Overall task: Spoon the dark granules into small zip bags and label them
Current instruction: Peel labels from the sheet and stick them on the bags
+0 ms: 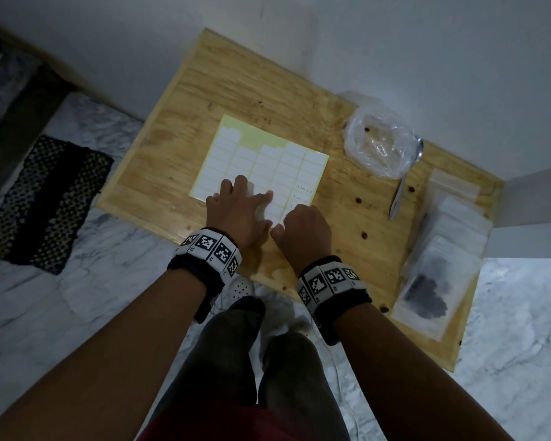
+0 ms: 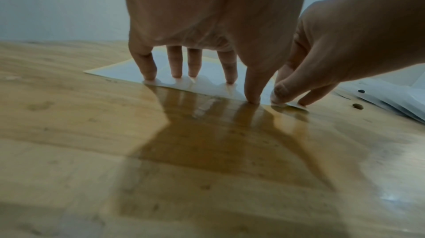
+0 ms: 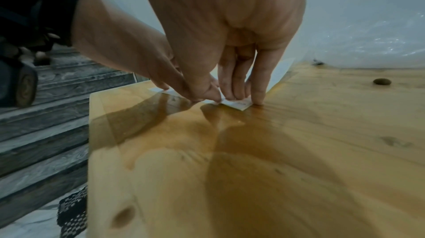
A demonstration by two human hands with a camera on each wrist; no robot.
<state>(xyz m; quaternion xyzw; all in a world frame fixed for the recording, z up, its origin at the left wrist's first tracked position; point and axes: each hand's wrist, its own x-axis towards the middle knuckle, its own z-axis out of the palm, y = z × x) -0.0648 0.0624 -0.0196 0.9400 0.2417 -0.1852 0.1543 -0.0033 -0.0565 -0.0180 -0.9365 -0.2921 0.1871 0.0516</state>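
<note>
The right hand [image 3: 230, 45] is pinching a corner of the label sheet [image 3: 239, 104] on the wooden table [image 3: 299, 151], while the left hand [image 3: 128, 49] is pressing the sheet down just beside it.

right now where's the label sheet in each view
head: label sheet lies mid-table, both hands on its near edge.
left wrist: flat under the left hand's fingertips, mid-frame.
right wrist: only its near corner shows, under the right hand's fingers.
Shared landmark: wooden table.
</note>
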